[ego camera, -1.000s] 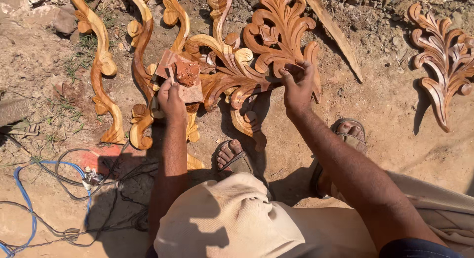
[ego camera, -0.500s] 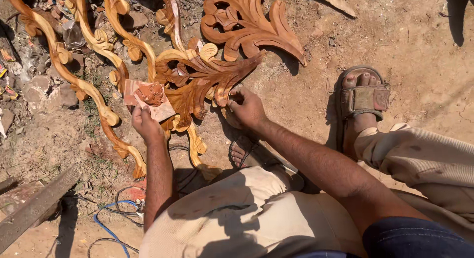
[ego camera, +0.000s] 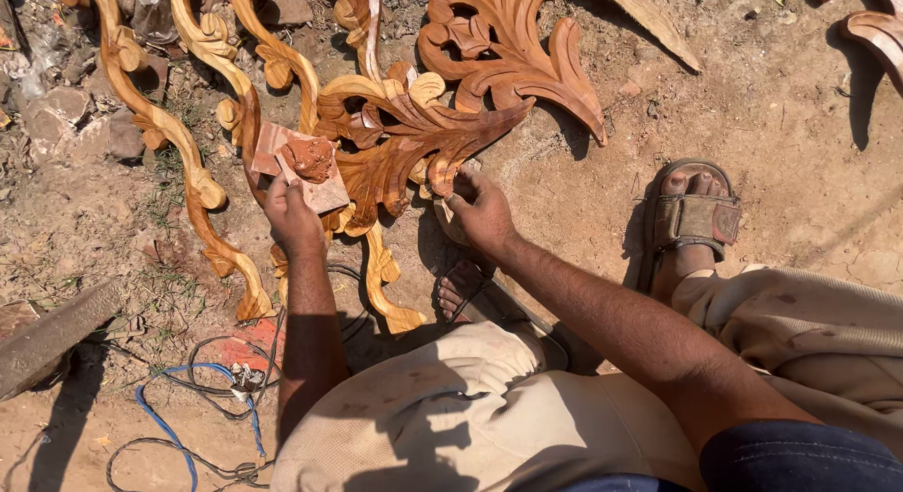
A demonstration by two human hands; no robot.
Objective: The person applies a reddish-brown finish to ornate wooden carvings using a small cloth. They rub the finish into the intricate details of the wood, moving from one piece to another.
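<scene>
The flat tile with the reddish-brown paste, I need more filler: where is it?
In the head view, left of centre: the left hand holds the tile against the carved wooden scrollwork.
</scene>
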